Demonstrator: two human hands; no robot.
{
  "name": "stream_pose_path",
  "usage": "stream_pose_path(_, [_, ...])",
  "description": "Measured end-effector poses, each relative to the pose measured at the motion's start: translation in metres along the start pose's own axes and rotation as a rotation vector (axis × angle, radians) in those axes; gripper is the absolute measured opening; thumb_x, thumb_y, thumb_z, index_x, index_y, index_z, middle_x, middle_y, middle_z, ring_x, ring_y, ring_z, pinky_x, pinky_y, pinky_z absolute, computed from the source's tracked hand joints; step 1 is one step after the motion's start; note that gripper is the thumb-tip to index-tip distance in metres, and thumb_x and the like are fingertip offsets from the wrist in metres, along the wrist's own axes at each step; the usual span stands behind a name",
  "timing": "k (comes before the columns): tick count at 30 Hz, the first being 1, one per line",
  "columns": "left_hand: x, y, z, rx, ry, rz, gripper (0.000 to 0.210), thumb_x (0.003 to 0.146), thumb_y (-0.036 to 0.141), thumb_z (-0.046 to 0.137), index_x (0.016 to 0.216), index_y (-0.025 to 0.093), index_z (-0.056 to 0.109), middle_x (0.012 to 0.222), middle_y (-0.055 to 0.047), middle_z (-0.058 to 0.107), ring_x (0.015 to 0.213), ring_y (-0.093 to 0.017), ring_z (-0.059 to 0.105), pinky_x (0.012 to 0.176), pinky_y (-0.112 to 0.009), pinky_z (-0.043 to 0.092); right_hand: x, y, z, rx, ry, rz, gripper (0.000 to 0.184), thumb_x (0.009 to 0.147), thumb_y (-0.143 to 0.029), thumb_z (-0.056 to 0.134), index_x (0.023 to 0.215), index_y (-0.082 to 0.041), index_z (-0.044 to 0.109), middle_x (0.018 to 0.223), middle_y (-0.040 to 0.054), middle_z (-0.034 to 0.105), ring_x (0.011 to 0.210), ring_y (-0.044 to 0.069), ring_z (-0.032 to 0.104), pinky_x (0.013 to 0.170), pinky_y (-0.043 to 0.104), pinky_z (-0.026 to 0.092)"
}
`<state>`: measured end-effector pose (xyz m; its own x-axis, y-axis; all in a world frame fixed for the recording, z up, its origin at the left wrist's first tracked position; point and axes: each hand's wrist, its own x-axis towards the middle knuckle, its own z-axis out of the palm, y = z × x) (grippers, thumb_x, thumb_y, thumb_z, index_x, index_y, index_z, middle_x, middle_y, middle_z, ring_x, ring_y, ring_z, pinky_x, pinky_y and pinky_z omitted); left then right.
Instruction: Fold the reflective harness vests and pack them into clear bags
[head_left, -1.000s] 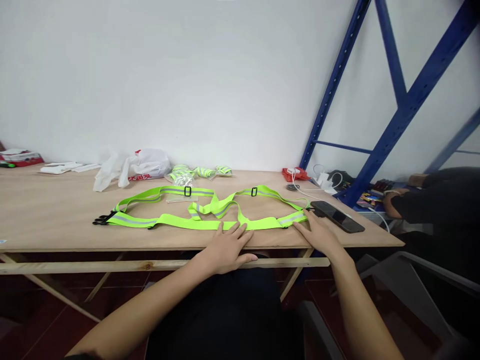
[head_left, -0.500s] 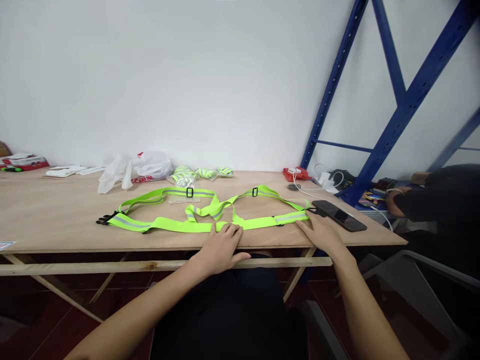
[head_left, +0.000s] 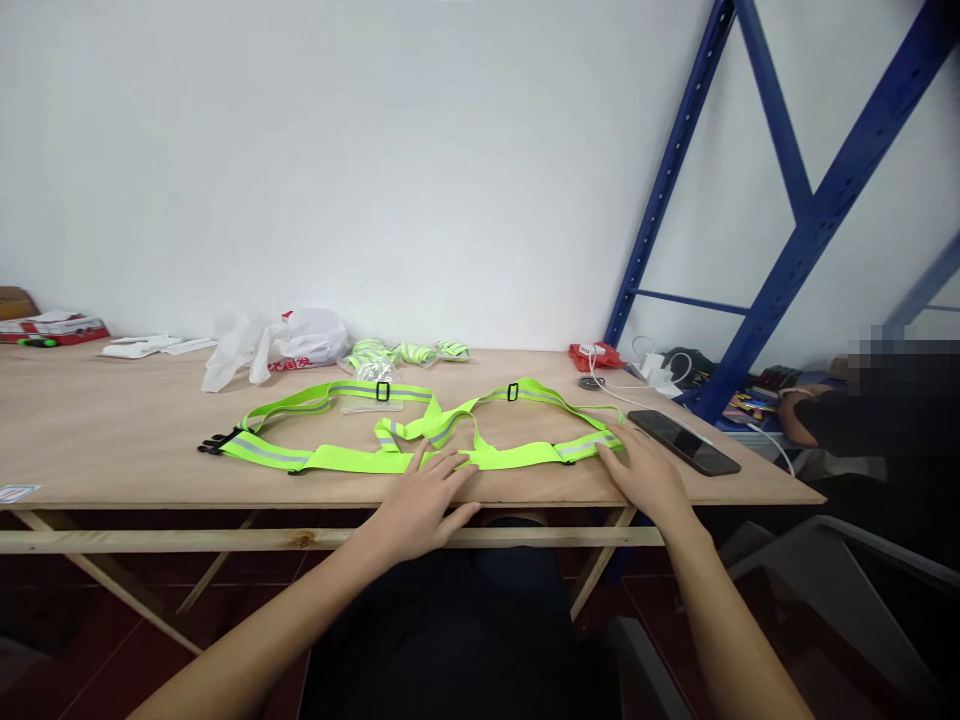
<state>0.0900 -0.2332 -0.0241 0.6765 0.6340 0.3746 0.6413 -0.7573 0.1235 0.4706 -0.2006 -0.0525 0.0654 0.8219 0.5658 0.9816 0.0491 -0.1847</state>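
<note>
A neon-yellow reflective harness (head_left: 360, 459) with grey stripes lies spread out along the table's front, its straps forming two loops that cross in the middle. A black buckle (head_left: 217, 441) shows at its left end, and black sliders (head_left: 512, 392) sit on the upper straps. My left hand (head_left: 426, 503) rests with fingers apart on the lower strap near the centre, palm over the table edge. At the harness's right end, my right hand (head_left: 646, 474) lies with its fingers stretched over the strap, covering that end.
A phone (head_left: 684, 442) lies right of my right hand. Behind the harness are folded reflective bundles (head_left: 415, 353) and a white plastic bag (head_left: 311, 338). A red item (head_left: 595, 356) with cables stands near the blue rack (head_left: 660, 190). Another person's arm (head_left: 799, 415) is at far right.
My left hand has slid slightly left along the strap, its fingers spread more. My right hand stays at the right end. The whole view has shifted a little.
</note>
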Motion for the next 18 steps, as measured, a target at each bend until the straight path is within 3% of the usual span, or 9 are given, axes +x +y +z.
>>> stream_pose_path(2, [-0.005,-0.006,-0.001,0.036,-0.006,-0.042,0.047,0.101,0.049,0.042,0.137,0.021,0.052,0.144,-0.013,0.054,0.139,-0.029,0.043,0.12,-0.06,0.017,0.008,-0.021,-0.004,0.077,0.06,-0.123,0.045,0.096,-0.044,0.042,0.129,-0.021,0.063,0.13,0.011,0.067,0.125,0.03,0.059,0.108,0.048,0.044])
stream_pose_path(4, [-0.01,-0.011,-0.001,0.059,-0.03,-0.084,0.05,0.101,0.053,0.041,0.139,0.022,0.051,0.147,-0.013,0.051,0.14,-0.031,0.042,0.119,-0.062,0.017,0.021,-0.051,-0.007,0.123,0.017,-0.231,0.043,0.098,-0.039,0.039,0.127,-0.022,0.065,0.127,0.0101,0.069,0.122,0.028,0.061,0.106,0.046,0.046])
stream_pose_path(9, [-0.015,-0.012,-0.002,0.04,-0.126,-0.14,0.056,0.1,0.058,0.037,0.143,0.024,0.048,0.153,-0.014,0.045,0.143,-0.033,0.037,0.116,-0.069,0.015,0.065,-0.138,-0.004,0.091,-0.336,-0.541,0.044,0.099,-0.025,0.036,0.136,-0.023,0.061,0.14,0.007,0.061,0.127,0.026,0.057,0.109,0.039,0.042])
stream_pose_path(11, [-0.014,-0.01,-0.003,0.017,-0.135,-0.161,0.055,0.1,0.058,0.037,0.142,0.025,0.049,0.153,-0.013,0.045,0.143,-0.033,0.038,0.115,-0.072,0.011,0.083,-0.162,0.006,0.037,-0.454,-0.585,0.045,0.096,-0.022,0.042,0.138,-0.02,0.058,0.141,0.0099,0.06,0.124,0.028,0.06,0.104,0.037,0.044])
stream_pose_path(14, [-0.012,-0.009,-0.007,-0.022,-0.152,-0.198,0.054,0.099,0.059,0.038,0.14,0.026,0.051,0.153,-0.013,0.045,0.143,-0.034,0.037,0.113,-0.075,0.011,0.103,-0.179,0.027,0.014,-0.56,-0.607,0.05,0.093,-0.016,0.042,0.141,-0.022,0.055,0.141,0.0096,0.061,0.119,0.028,0.063,0.098,0.034,0.047])
stream_pose_path(18, [-0.011,-0.011,-0.011,-0.068,-0.191,-0.217,0.056,0.099,0.061,0.038,0.14,0.025,0.051,0.155,-0.014,0.042,0.144,-0.035,0.036,0.112,-0.075,0.016,0.115,-0.178,0.053,-0.012,-0.68,-0.57,0.054,0.088,-0.012,0.045,0.138,-0.026,0.06,0.131,0.0078,0.068,0.111,0.027,0.068,0.091,0.031,0.049])
